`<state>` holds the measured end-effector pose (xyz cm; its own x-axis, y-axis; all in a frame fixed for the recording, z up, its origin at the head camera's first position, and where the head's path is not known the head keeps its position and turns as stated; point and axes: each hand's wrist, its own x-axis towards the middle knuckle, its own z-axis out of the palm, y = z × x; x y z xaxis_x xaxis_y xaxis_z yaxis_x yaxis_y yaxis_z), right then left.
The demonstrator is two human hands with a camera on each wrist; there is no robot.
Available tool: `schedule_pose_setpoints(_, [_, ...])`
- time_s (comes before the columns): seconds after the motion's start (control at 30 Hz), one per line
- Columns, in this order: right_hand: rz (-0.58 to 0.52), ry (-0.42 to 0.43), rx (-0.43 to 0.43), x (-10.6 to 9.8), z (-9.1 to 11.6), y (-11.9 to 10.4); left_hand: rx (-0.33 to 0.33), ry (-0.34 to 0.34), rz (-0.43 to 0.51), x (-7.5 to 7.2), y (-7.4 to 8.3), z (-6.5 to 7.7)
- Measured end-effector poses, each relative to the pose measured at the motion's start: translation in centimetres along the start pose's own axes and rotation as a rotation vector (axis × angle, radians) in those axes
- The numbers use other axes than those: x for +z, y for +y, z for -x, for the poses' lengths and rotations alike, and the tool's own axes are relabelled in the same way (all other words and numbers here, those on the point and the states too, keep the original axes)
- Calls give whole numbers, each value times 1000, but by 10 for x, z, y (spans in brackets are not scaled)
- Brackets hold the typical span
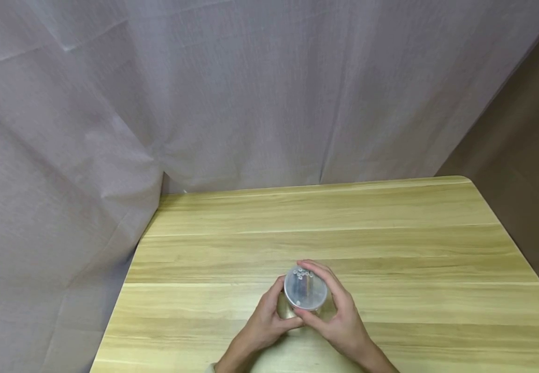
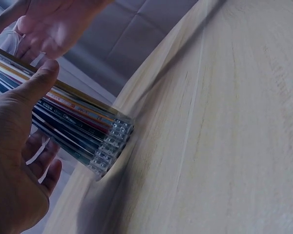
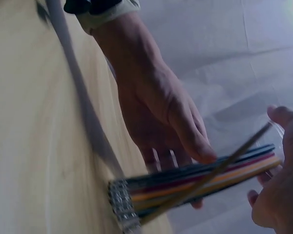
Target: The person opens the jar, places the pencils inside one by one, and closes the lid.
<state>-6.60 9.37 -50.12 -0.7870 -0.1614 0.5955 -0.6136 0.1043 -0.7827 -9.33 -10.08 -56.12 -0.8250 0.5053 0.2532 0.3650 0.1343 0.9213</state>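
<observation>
Between both hands is a clear cylindrical container [image 1: 305,290] of slim coloured sticks that look like pens or pencils [image 2: 71,107]. A round translucent lid [image 3: 279,129] covers its top, and small white rings show through it in the head view. My left hand [image 1: 266,320] grips the container's side, thumb on the near side and fingers behind, as the left wrist view shows. The right hand [image 1: 344,322] spans the lid's rim with curved fingers on the far edge and thumb on the near edge. The container's ridged clear bottom [image 2: 112,146] is close over the tabletop.
A wood-grain table [image 1: 195,259] spreads around the hands, with a rounded far right corner. Grey cloth [image 1: 251,103] hangs behind it and along its left side. Darker brown cloth [image 1: 521,155] hangs past the right edge.
</observation>
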Motion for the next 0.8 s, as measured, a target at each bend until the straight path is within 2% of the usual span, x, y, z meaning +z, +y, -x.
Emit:
schedule_pose_setpoints(0.23, [32, 77, 48, 11, 4, -6, 10, 3, -14, 0, 0, 0])
schedule_pose_setpoints(0.43, [37, 69, 10, 11, 4, 0, -7, 5, -10, 0, -3, 0])
schedule_pose_setpoints(0.63, [-6, -11, -17, -1, 2, 6, -29, -31, -2, 0, -5, 3])
schedule_pose_setpoints(0.8, [28, -22, -30, -23, -8, 9, -57, -77, -27, -8, -5, 4])
